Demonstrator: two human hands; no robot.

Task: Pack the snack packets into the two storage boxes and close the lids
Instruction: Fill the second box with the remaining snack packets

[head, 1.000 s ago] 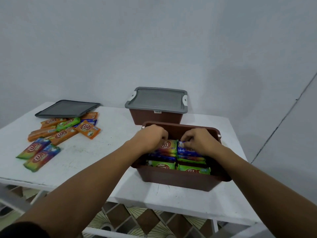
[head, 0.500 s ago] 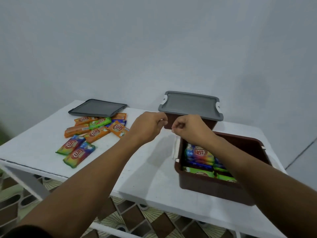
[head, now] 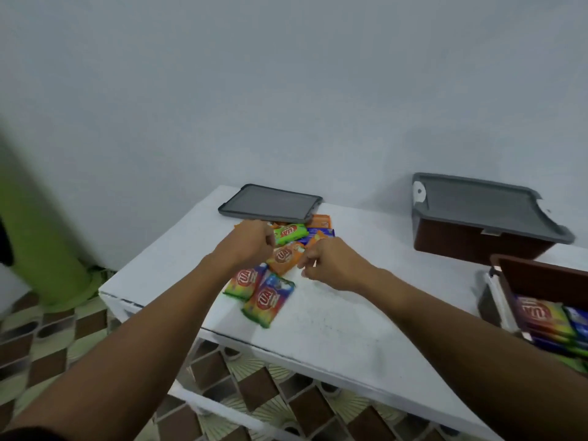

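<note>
Several loose snack packets lie in a pile at the table's back left: a green packet (head: 291,233), an orange packet (head: 284,257) and two rainbow packets (head: 266,300) nearest me. My left hand (head: 249,246) hovers over the pile's left side with fingers curled. My right hand (head: 331,264) is just right of the orange packet, also curled, with nothing seen in it. The open brown box (head: 541,275) at the right edge holds stacked packets (head: 541,313). A second brown box (head: 471,246) stands behind it with its grey lid on.
A loose grey lid (head: 270,202) lies flat behind the pile, near the wall. The white table (head: 334,326) has its near edge toward me and its left corner close to a green post (head: 38,237). Patterned floor tiles show below.
Both hands left the open box and travelled left to the loose packet pile. The view swung left, so the open box now sits at the right edge.
</note>
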